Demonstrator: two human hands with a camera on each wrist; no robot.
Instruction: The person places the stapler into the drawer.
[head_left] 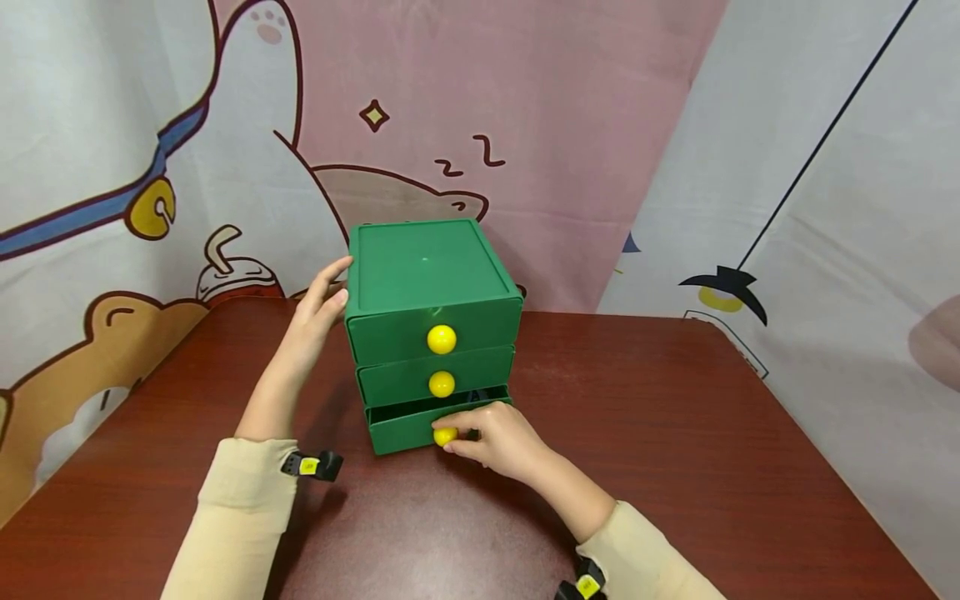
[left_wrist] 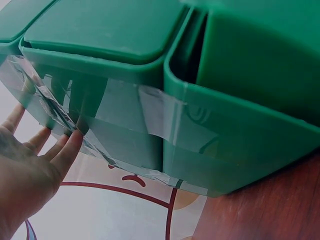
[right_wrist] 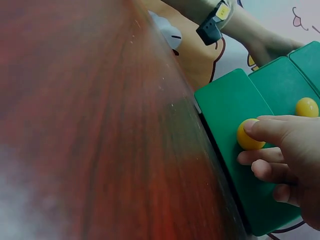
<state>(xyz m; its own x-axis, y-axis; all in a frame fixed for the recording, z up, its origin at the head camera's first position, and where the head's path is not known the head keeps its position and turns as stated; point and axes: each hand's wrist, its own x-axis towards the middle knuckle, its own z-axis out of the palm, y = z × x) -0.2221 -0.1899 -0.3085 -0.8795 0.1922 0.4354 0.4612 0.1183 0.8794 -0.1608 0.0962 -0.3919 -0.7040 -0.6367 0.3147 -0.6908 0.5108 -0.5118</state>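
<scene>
A green three-drawer box (head_left: 420, 268) with round yellow knobs stands on the table. Its bottom drawer (head_left: 405, 432) is pulled out a little, and something dark shows inside it, too small to tell. My right hand (head_left: 504, 440) pinches the yellow knob (right_wrist: 248, 135) of that drawer between thumb and fingers. My left hand (left_wrist: 37, 165) rests its extended fingertips against the box's left side, where clear tape (left_wrist: 155, 115) runs across. The upper and middle drawers look closed, each with its own knob (head_left: 442, 339).
The brown table (head_left: 637, 433) carries the box near its far edge. Behind hangs a cartoon-printed cloth (head_left: 585, 108). Black devices (head_left: 313, 466) are strapped at both wrists over cream sleeves (head_left: 243, 500).
</scene>
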